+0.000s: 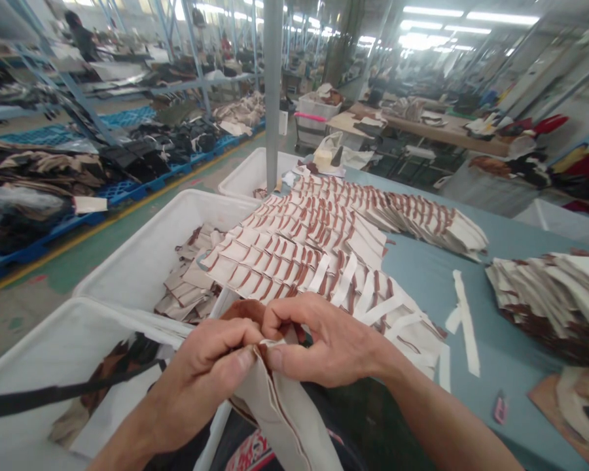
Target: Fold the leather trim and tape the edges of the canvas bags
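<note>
Between my two hands is a cream and brown fabric piece point(279, 405), its long seamed part hanging toward my lap. My left hand point(216, 366) pinches its upper edge between thumb and fingers. Right beside it, my right hand point(319, 340) grips the same edge, thumb on the near side, and the fingertips almost meet. A brown fuzzy part of the piece shows behind the fingers. Beyond my hands, overlapping rows of cream pieces with brown edges point(269, 261) cover the near part of the blue-green table point(422, 275). White strips point(343, 278) lie across some of them.
White plastic bins point(112, 261) holding fabric pieces stand at the left of the table. A stack of cream and brown pieces point(550, 301) sits at the right. Loose white strips point(464, 320) and a small pink tool point(500, 407) lie nearby. A metal post point(273, 98) rises behind the table.
</note>
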Action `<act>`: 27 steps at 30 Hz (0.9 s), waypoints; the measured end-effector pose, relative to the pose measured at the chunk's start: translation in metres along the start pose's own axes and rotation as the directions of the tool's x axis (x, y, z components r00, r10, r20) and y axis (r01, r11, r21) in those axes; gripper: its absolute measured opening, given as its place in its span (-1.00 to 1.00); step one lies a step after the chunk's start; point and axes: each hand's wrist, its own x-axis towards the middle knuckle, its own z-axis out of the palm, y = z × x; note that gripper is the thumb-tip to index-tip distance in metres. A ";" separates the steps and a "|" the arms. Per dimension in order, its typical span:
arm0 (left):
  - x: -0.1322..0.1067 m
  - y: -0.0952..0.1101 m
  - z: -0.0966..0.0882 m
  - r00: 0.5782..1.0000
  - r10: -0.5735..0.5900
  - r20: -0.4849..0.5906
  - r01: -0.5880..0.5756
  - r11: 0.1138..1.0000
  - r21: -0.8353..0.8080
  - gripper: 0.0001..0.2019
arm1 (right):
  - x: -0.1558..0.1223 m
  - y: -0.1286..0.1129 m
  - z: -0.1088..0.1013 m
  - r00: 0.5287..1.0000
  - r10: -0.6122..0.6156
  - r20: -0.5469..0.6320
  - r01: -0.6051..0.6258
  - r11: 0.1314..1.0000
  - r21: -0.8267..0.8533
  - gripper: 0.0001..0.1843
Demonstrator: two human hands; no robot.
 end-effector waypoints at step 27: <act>-0.001 0.003 -0.009 0.995 0.077 0.069 -0.097 0.922 0.376 -0.81 | -0.013 -0.030 -0.008 0.992 0.123 0.031 -0.098 0.901 -0.423 -0.91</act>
